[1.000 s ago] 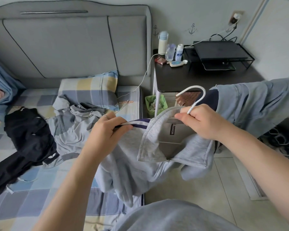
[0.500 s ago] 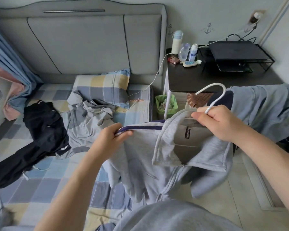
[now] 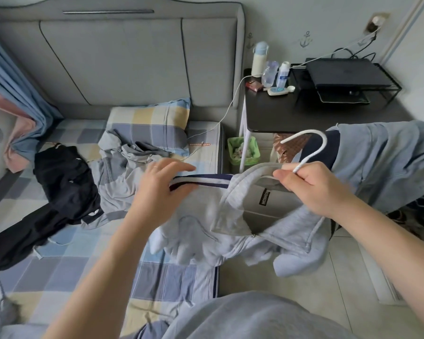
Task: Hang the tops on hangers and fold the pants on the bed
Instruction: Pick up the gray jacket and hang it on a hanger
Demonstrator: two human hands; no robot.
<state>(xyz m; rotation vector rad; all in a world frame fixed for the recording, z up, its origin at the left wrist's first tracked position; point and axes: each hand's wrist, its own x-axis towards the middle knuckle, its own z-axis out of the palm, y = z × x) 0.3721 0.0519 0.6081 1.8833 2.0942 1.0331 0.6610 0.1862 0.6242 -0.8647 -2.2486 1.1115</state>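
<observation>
Right hand (image 3: pixel 313 189) grips white hanger (image 3: pixel 325 142) inside grey top (image 3: pixel 230 216). Left hand (image 3: pixel 157 189) fingers straight, over top's striped shoulder.

A bedroom; padded headboard (image 3: pixel 132 57), checked pillow (image 3: pixel 152 123), bed (image 3: pixel 66 263).

A black label (image 3: pixel 264 197) sewn inside the neck of the grey hoodie (image 3: pixel 206 211) carried one line of white capital letters, turned sideways and too blurred to read. Small orange lettering (image 3: pixel 199 144) ran along the edge of the bed (image 3: pixel 59 270) beside the pillow (image 3: pixel 152 121), also illegible. An anchor sign (image 3: pixel 306 39) and a fainter second anchor (image 3: pixel 249 41) marked the wall (image 3: pixel 291 15).
</observation>
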